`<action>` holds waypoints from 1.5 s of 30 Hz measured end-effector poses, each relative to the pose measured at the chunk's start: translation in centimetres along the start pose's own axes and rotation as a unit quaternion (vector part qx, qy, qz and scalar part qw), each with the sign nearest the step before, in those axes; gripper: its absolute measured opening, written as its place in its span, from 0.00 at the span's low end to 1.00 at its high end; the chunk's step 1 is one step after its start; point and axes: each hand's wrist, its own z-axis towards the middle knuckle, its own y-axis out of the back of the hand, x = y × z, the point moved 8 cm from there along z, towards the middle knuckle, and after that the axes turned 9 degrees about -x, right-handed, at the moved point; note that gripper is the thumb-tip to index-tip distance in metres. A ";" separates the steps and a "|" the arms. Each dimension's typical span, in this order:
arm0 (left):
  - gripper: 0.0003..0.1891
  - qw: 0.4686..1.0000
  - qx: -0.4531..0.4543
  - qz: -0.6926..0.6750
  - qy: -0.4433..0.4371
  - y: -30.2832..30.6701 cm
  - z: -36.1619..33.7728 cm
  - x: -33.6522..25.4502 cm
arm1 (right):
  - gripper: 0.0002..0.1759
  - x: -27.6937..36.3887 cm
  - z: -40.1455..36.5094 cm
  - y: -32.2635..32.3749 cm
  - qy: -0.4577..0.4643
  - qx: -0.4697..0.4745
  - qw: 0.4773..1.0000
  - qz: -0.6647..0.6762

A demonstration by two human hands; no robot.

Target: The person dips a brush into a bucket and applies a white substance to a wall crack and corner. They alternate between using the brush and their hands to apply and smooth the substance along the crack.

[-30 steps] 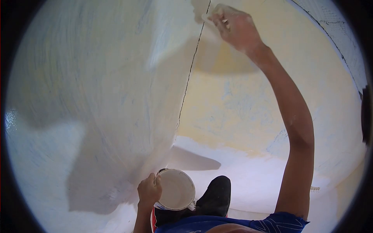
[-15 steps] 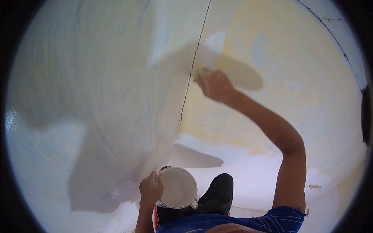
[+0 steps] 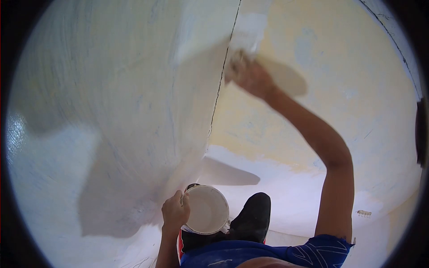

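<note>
My left hand is closed on the rim of a round white paint bucket, its thumb over the edge. Pale, whitish paint shows inside it. My right hand, blurred by motion, is raised against the yellowish wall. Its fingers are wrapped round a paintbrush, mostly hidden and smeared. Just above the brush, a wet-looking white patch covers the wall beside a dark crack running down the corner.
To the left stands a streaked pale wall with my shadow across it. Whitish paint covers the lower band of the right wall. Black shoes are below me. A dark object sits at the far right edge.
My right hand has moved upward with the brush. The white patch beside the crack is now broader and reaches higher. My left hand still holds the bucket.
</note>
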 end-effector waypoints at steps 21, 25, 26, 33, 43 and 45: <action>0.18 1.000 0.011 0.011 -0.002 -0.4 0.0 -0.6 | 0.06 0.2 1.8 0.7 -0.146 0.002 0.980 0.136; 0.18 1.000 0.009 0.002 -0.004 -0.2 -0.2 -0.5 | 0.16 10.4 -4.4 2.0 -0.109 0.010 0.989 0.104; 0.18 1.000 0.010 0.008 -0.008 -0.1 -0.1 -0.4 | 0.16 12.4 -5.9 2.0 -0.113 0.025 0.983 0.145; 0.18 1.000 0.012 0.013 -0.012 -0.2 0.0 -0.2 | 0.10 16.1 -7.3 0.4 -0.271 0.216 0.850 0.396; 0.18 0.999 0.024 0.019 0.015 -0.3 0.1 -0.4 | 0.07 -2.6 0.2 -0.6 -0.395 0.185 0.867 0.243; 0.18 0.999 0.025 0.019 0.013 -0.5 0.0 -0.3 | 0.14 0.7 0.7 2.2 -0.246 0.006 0.951 0.190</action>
